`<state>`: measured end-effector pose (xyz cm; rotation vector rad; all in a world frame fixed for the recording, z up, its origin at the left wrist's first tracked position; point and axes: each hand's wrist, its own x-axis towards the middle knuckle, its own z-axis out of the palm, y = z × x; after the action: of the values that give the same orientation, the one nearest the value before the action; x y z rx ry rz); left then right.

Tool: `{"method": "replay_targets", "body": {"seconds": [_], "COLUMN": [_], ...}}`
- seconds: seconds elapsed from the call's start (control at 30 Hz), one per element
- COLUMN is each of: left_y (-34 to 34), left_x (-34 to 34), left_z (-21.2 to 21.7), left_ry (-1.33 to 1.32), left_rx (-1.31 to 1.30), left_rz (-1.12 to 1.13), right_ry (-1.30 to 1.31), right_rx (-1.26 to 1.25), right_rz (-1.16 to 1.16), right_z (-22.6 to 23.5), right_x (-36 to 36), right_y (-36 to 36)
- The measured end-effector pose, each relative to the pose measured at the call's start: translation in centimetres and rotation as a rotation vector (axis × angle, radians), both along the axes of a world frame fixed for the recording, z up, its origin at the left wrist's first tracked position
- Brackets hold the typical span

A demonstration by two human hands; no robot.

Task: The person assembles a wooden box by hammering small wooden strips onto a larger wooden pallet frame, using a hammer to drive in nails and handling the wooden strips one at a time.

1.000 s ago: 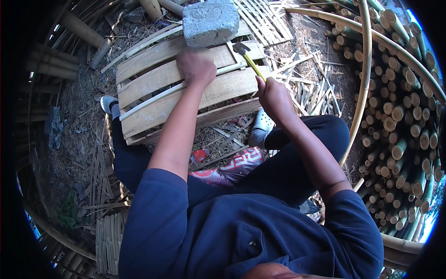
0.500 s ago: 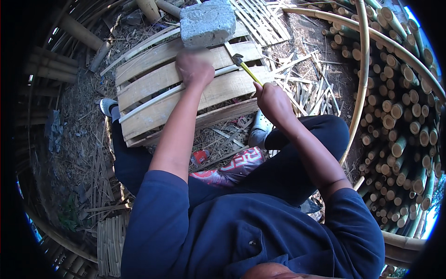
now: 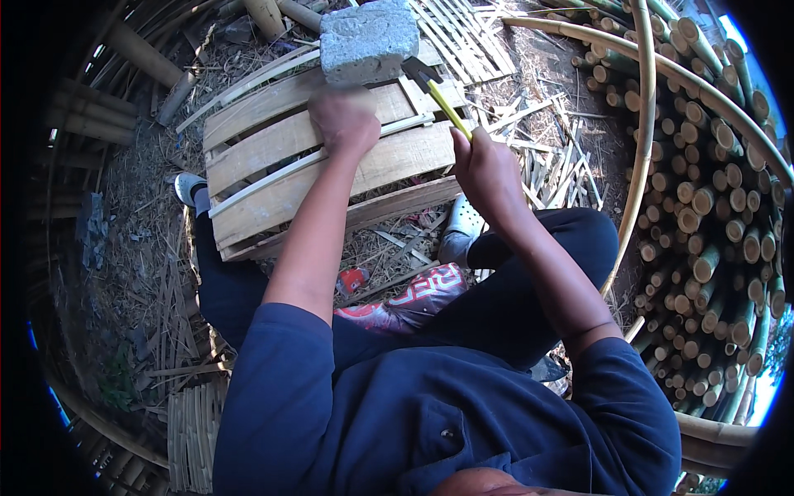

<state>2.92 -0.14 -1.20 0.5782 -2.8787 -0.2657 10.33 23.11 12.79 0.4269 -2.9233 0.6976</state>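
Observation:
My right hand (image 3: 490, 165) is closed round the yellow handle of a hammer (image 3: 447, 106). The dark hammer head is over the right side of a low slatted wooden platform (image 3: 265, 202), near a grey concrete block (image 3: 370, 41). My left hand (image 3: 346, 124) is closed and rests on the slats. Its fingertips are blurred, so what they pinch cannot be made out. A long pale strip (image 3: 269, 182) runs across the slats and passes under my left hand. A short strip (image 3: 408, 95) lies at an angle to it, close to the block.
Cut bamboo poles (image 3: 703, 248) are stacked at the right, behind a bent pole (image 3: 645, 157). Split slivers (image 3: 571, 149) litter the ground beyond the platform. A slatted panel (image 3: 467, 37) lies at the back. A red printed bag (image 3: 405, 302) lies by my legs.
The hammer head has risen away from the slats, toward the block, and my right hand has tilted with it. My left hand has stayed in nearly the same place.

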Motion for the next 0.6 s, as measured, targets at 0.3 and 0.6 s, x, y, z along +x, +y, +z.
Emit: {"method": "replay_targets", "body": {"seconds": [0.3, 0.6], "left_y": [0.5, 0.9], "left_x": [0.3, -0.1], "left_z": [0.0, 0.7], "left_ry": [0.003, -0.009], "left_rx": [-0.047, -0.026], "left_rz": [-0.004, -0.021], "right_ry": [-0.106, -0.053], "right_rx": [0.105, 0.173], "right_rz": [-0.017, -0.019], "right_z": [-3.7, -5.5], "right_x": [-0.9, -1.2], "right_y": [1.4, 1.9]}}
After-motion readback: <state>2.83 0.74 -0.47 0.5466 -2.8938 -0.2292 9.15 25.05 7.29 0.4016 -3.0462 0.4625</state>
